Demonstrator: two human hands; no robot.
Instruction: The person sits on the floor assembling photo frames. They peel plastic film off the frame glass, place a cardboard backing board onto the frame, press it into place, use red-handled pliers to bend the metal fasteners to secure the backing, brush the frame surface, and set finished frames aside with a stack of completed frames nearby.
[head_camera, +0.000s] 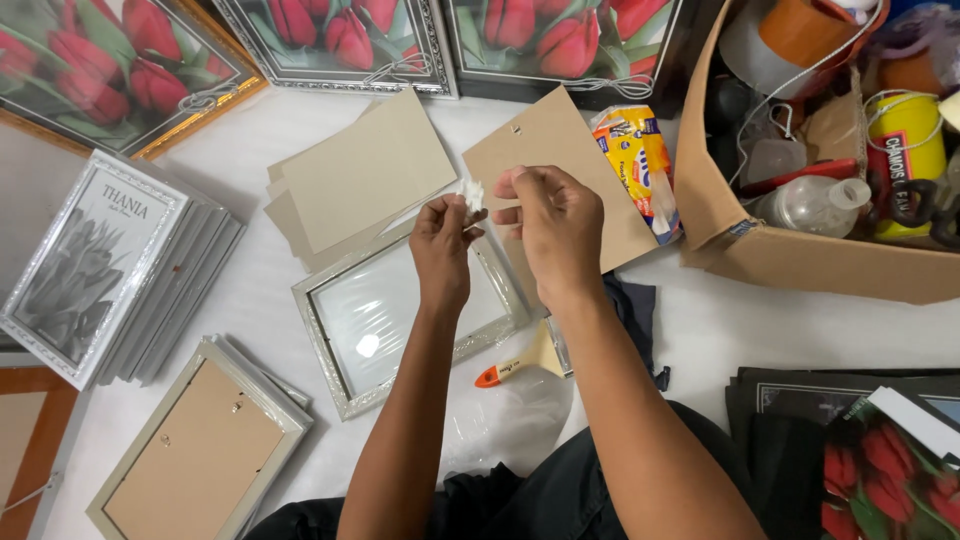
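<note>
Framing workshop: stacked picture frames (110, 270), backing boards (365, 170).

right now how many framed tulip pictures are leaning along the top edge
3: a gold-framed tulip picture at top left, a silver-framed one in the middle, a dark-framed one to its right. All are cropped.

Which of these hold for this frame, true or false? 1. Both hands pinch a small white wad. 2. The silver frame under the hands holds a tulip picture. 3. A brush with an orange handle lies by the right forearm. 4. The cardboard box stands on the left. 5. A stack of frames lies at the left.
1. True: the left hand and right hand meet on the white wad.
2. False: the silver frame shows only bare glass, no picture.
3. True: the brush lies beside the right forearm.
4. False: the cardboard box stands on the right, full of things.
5. True: the stack of frames lies at the left.
</note>
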